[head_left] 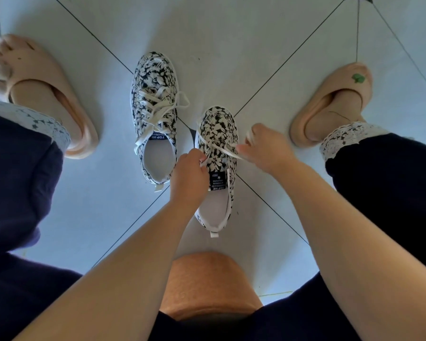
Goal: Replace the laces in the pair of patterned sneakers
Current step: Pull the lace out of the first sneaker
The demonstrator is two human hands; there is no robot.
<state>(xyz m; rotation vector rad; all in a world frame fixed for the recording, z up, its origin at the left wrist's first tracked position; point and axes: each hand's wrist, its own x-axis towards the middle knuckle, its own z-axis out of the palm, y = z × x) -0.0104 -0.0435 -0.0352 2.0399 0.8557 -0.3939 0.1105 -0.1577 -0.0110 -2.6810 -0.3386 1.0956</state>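
Two black-and-white flower-patterned sneakers stand on the floor, toes pointing away from me. The left sneaker (155, 102) is laced with a white lace tied loosely. The right sneaker (218, 134) has a white lace (221, 149) crossing only its lowest eyelets. My left hand (188, 175) pinches one lace end at the sneaker's left eyelet row. My right hand (266, 148) grips the other end and pulls it out to the right, with slack bunched above the fingers.
Pale floor tiles (231, 40) with dark grout lines lie under everything. My feet in beige slippers rest at the left (47, 94) and right (330, 104). My knees in dark trousers frame both sides, and a tan stool edge (207, 279) shows between them.
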